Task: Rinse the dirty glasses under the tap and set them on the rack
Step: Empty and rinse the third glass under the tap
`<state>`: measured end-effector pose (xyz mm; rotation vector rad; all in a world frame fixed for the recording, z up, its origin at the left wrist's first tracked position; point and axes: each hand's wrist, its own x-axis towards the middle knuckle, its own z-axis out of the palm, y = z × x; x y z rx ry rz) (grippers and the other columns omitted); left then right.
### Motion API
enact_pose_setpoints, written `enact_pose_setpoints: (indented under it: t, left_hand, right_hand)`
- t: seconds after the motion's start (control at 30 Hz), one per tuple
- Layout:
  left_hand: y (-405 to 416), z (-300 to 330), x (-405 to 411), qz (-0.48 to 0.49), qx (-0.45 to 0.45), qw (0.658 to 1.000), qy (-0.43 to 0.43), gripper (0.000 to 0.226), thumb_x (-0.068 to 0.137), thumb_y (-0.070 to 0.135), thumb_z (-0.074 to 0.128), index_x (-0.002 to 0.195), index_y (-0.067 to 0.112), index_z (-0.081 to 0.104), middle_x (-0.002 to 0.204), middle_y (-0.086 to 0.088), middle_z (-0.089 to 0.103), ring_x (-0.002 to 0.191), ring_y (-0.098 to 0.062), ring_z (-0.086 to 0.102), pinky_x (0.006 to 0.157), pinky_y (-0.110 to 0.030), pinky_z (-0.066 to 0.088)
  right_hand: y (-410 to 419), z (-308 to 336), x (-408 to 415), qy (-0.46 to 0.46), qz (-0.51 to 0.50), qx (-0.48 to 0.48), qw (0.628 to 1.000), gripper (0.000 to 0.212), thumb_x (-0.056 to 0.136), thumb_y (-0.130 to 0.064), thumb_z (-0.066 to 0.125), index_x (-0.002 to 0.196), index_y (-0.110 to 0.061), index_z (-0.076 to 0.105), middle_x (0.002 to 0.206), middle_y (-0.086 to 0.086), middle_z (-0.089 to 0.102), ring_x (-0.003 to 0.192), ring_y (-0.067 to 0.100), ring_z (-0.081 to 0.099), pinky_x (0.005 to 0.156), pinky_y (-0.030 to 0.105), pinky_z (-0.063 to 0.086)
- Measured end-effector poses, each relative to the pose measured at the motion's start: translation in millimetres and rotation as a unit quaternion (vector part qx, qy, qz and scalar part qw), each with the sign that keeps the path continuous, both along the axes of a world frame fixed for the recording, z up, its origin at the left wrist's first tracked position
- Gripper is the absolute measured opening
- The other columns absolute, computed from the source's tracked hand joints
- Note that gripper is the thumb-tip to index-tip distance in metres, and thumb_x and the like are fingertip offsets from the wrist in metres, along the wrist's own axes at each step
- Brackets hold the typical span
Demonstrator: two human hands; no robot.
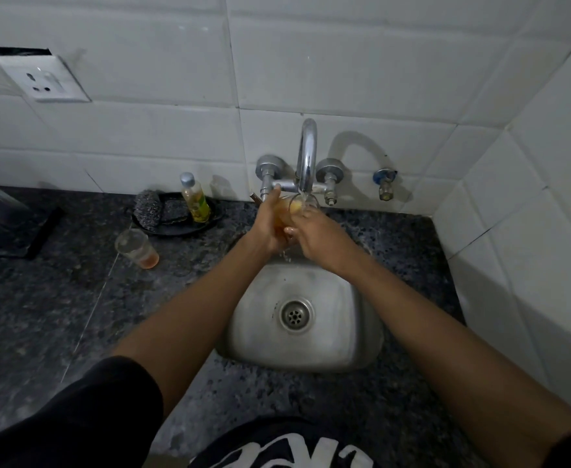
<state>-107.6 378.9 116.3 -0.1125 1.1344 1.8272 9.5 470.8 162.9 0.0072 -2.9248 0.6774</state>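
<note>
1. A glass (298,207) is held under the tap (306,157), above the far edge of the sink (341,332); water is seen running into it.
2. The glass is grasped around its side by the left hand (270,228).
3. Its near side is gripped by the right hand (314,236).
4. A second glass (135,248), with brownish residue, is seen on the counter (57,315) to the left.
5. A rack (3,224) is seen at the far left.
</note>
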Motion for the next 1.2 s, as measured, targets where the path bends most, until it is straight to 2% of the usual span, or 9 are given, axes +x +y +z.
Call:
enact_pose_setpoints:
  t: [0.1,0.23,0.3,0.43,0.6,0.8,1.0,1.1,1.2]
  left_hand:
    - [-1.2,0.0,-3.2,0.032,-0.029,0.998,0.04,0.047,0.102,0.051,0.058,0.107,0.007,0.073,0.095,-0.011,0.074,0.085,-0.026,0.07,0.073,-0.037,0.053]
    - [-0.6,-5.4,5.7,0.093,0.015,0.996,-0.001,0.048,0.106,0.046,0.049,0.115,0.003,0.069,0.103,-0.016,0.074,0.094,-0.027,0.073,0.086,-0.04,0.059]
    - [-1.7,-7.1,5.2,0.073,0.014,0.997,-0.02,0.053,0.103,0.053,0.051,0.112,0.004,0.071,0.103,-0.014,0.07,0.093,-0.027,0.068,0.087,-0.039,0.053]
    - [-3.2,-2.0,0.2,0.023,-0.044,0.999,0.009,0.042,0.107,0.047,0.05,0.1,0.01,0.07,0.087,-0.008,0.072,0.071,-0.021,0.07,0.057,-0.032,0.057]
    - [5.2,1.7,15.2,0.069,0.009,0.997,0.016,0.042,0.111,0.033,0.039,0.101,0.005,0.068,0.089,-0.012,0.074,0.084,-0.023,0.073,0.08,-0.036,0.06]
    - [2.2,4.5,0.2,-0.006,-0.056,0.998,0.012,0.035,0.107,0.04,0.05,0.109,0.01,0.069,0.09,-0.008,0.072,0.081,-0.023,0.068,0.063,-0.031,0.058]
    - [5.0,1.4,16.9,0.041,0.021,0.999,-0.027,0.059,0.108,0.037,0.04,0.069,0.011,0.076,0.074,-0.006,0.069,0.073,-0.018,0.066,0.074,-0.032,0.053]
    - [1.8,6.1,9.1,0.007,-0.011,1.0,-0.02,0.059,0.106,0.053,0.043,0.089,0.009,0.078,0.083,-0.01,0.073,0.077,-0.023,0.067,0.068,-0.033,0.052]
    - [5.3,10.8,8.5,0.028,-0.017,0.999,-0.001,0.04,0.106,0.04,0.049,0.101,0.008,0.072,0.09,-0.011,0.074,0.081,-0.025,0.073,0.071,-0.035,0.061]
  right_hand:
    - [5.9,-5.4,6.7,0.022,0.008,-0.035,0.999,0.029,0.104,-0.017,0.059,0.132,-0.012,0.067,0.129,0.01,0.069,0.12,0.022,0.062,0.103,0.038,0.051]
    - [-7.9,-4.4,-3.7,0.055,-0.081,-0.175,0.98,0.023,0.107,-0.021,0.055,0.113,-0.007,0.073,0.097,0.005,0.072,0.081,0.011,0.066,0.078,0.038,0.056]
    - [-4.7,-3.5,-2.6,0.06,-0.05,-0.116,0.99,0.025,0.106,-0.021,0.055,0.12,-0.01,0.072,0.107,0.007,0.074,0.092,0.017,0.068,0.086,0.04,0.057]
    - [18.2,-7.4,11.0,0.013,0.026,0.0,1.0,0.031,0.102,-0.017,0.06,0.132,-0.011,0.066,0.126,0.01,0.07,0.113,0.025,0.065,0.097,0.042,0.054]
    - [-1.0,-9.5,4.3,0.049,-0.058,-0.139,0.987,0.02,0.105,-0.018,0.058,0.109,-0.007,0.074,0.098,0.008,0.073,0.087,0.019,0.067,0.078,0.033,0.05]
    - [22.4,-11.0,17.1,0.016,0.028,0.061,0.998,0.039,0.097,-0.01,0.067,0.136,-0.013,0.063,0.126,0.009,0.067,0.113,0.027,0.063,0.089,0.041,0.057]
    - [1.2,-10.4,11.0,0.045,-0.031,-0.059,0.997,0.018,0.103,-0.022,0.061,0.106,-0.007,0.07,0.104,0.011,0.07,0.093,0.025,0.065,0.079,0.037,0.052]
    - [19.4,-13.5,17.1,0.024,0.035,0.066,0.997,0.023,0.099,-0.017,0.066,0.121,-0.01,0.069,0.12,0.011,0.069,0.107,0.027,0.065,0.086,0.042,0.057]
    - [18.1,-14.6,15.5,0.025,0.018,-0.016,0.999,0.028,0.101,-0.024,0.061,0.126,-0.012,0.069,0.123,0.006,0.069,0.111,0.02,0.064,0.094,0.04,0.055]
